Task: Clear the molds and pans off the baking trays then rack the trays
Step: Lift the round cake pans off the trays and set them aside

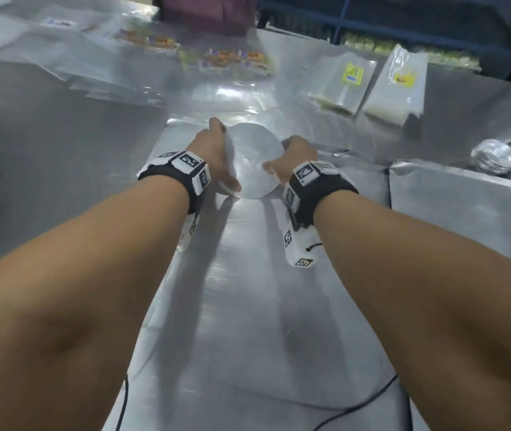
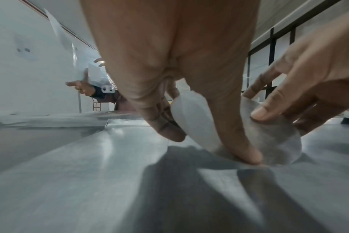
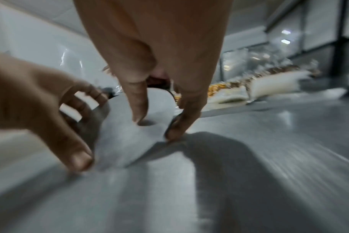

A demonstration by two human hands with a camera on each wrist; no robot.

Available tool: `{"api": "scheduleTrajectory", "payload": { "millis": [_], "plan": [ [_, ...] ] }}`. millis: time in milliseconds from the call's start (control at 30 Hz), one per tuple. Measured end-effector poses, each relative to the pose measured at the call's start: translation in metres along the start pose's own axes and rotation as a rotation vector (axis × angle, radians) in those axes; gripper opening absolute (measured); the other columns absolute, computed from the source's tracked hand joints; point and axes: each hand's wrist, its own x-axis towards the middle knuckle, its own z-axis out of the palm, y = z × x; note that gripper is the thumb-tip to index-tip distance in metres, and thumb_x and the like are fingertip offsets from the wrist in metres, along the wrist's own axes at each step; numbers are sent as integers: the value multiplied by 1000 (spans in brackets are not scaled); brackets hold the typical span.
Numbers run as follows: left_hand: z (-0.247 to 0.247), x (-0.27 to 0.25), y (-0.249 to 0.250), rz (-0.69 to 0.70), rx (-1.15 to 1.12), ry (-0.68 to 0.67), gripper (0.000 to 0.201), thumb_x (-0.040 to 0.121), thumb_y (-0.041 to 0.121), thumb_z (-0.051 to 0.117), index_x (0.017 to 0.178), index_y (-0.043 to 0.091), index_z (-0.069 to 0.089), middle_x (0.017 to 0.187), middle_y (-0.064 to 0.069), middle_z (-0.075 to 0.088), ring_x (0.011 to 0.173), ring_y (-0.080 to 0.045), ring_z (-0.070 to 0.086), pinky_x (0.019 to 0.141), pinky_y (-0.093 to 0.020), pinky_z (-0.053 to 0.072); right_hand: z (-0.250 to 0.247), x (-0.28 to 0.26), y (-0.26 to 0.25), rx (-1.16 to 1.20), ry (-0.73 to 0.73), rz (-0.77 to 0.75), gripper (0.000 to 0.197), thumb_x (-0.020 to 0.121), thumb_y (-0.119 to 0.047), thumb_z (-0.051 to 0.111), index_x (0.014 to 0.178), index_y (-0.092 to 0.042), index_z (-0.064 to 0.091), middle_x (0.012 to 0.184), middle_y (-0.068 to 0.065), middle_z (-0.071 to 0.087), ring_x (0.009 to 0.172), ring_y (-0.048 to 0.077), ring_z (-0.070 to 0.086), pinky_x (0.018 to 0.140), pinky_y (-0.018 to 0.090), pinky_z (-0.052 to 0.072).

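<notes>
while both hands, left hand (image 1: 216, 157) and right hand (image 1: 291, 157), pinched the round pan (image 1: 255, 160) by its edges, clearing was underway; lifting it off the baking tray (image 1: 248, 290) seemingly came next

Both forearms bare, no sleeves. Left hand (image 1: 216, 150) and right hand (image 1: 294, 157) ungloved. Each wrist carries a black strap (image 1: 325, 191) with white blocks (image 1: 305, 173) printed with black-and-white square markers; thin black cable (image 1: 313, 246) at right unit.
</notes>
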Motion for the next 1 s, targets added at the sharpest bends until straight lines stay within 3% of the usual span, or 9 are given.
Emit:
{"api": "scheduleTrajectory", "payload": {
  "millis": [67,167,233,333,467,600,700,833,1000],
  "plan": [
    [-2,-6,2,33,-51,32,96,62,29,95,134,9,34,121,-13,57,109,-31,59,87,-39,52,-12,-7,3,53,10,26,35,84,-13,71,116,0,62,110,14,68,99,29,67,88,37,56],
    [-10,-21,15,66,-76,83,80,69,32,90,129,11,41,120,-12,59,104,-29,59,82,-38,51,-27,-18,7,174,14,74,37,76,-14,78,108,-7,62,94,7,66,92,28,69,79,45,60],
    [-19,-34,32,79,-78,114,72,70,31,90,125,11,48,120,-10,59,100,-25,58,79,-35,50,-42,-24,9,218,17,106,44,68,-16,83,107,-11,63,96,6,66,90,30,69,74,45,61],
    [-34,-58,66,110,-59,149,65,68,29,91,119,10,56,119,-7,59,95,-20,54,76,-30,45,-73,-31,21,255,21,116,49,58,-21,89,99,-12,63,106,6,69,97,29,69,78,44,60],
    [-45,-98,115,180,-23,165,55,68,24,91,114,7,66,114,-8,65,103,-24,61,77,-30,48,-129,-70,38,243,62,87,55,55,-25,92,102,-11,68,103,3,71,94,25,70,80,43,60],
    [-47,-147,163,246,1,144,67,60,27,94,119,15,65,116,-6,67,106,-24,63,80,-31,50,-195,-144,47,322,46,77,28,72,-3,84,94,-3,67,92,11,70,79,29,72,61,46,62],
    [-45,-192,195,294,1,125,72,57,29,95,121,20,63,109,-5,68,94,-23,64,73,-34,54,-238,-186,66,260,45,25,33,72,-6,85,100,-4,67,91,10,71,79,24,74,63,42,62],
    [-29,-255,238,354,-34,115,81,55,27,96,128,24,60,110,-6,66,95,-26,67,74,-41,62,-286,-240,99,249,47,3,32,75,1,81,103,-3,65,90,16,71,58,17,70,45,31,57],
    [13,-332,289,373,-73,25,85,54,18,98,129,24,59,116,-6,61,90,-30,68,57,-47,63,-331,-307,158,188,43,-25,30,73,2,82,100,2,68,95,22,70,76,32,73,60,47,61]
  ]
}}
